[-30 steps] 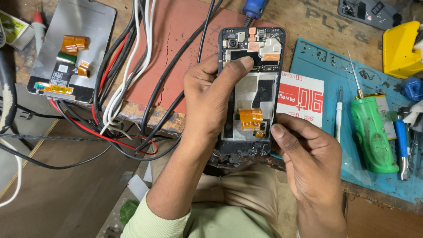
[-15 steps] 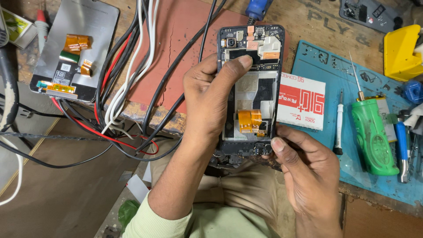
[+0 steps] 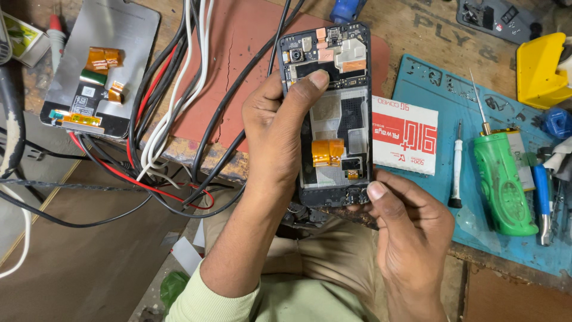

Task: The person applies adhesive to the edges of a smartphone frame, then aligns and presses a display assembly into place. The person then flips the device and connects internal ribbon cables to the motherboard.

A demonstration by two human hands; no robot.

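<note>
While we look down over a pale green sleeve point(image 3: 208, 298) and khaki lap, our right hand point(image 3: 411, 244) pinches the bottom right corner of an opened black smartphone point(image 3: 333, 113) with its back cover off, thumb on the lower edge. Our left hand point(image 3: 280, 131) wraps the phone's left side, thumb pressed across its bare middle just above an orange flex cable point(image 3: 328, 152). We hold the phone above the near edge of the worn wooden desk point(image 3: 411, 30). To the left, beyond that edge, is brown floor crossed by loose wires. On the desk's right side lies a blue silicone work mat point(image 3: 429, 77) carrying a white and red card box point(image 3: 405, 134), a slim white screwdriver point(image 3: 456, 164) and a green powered screwdriver point(image 3: 503, 179). A reddish mat point(image 3: 238, 53) covers the middle, under a bundle of black, white and red cables point(image 3: 170, 89). At the far left corner rests a grey display panel point(image 3: 101, 65), face down; at the far right, a yellow plastic block point(image 3: 539, 71).
</note>
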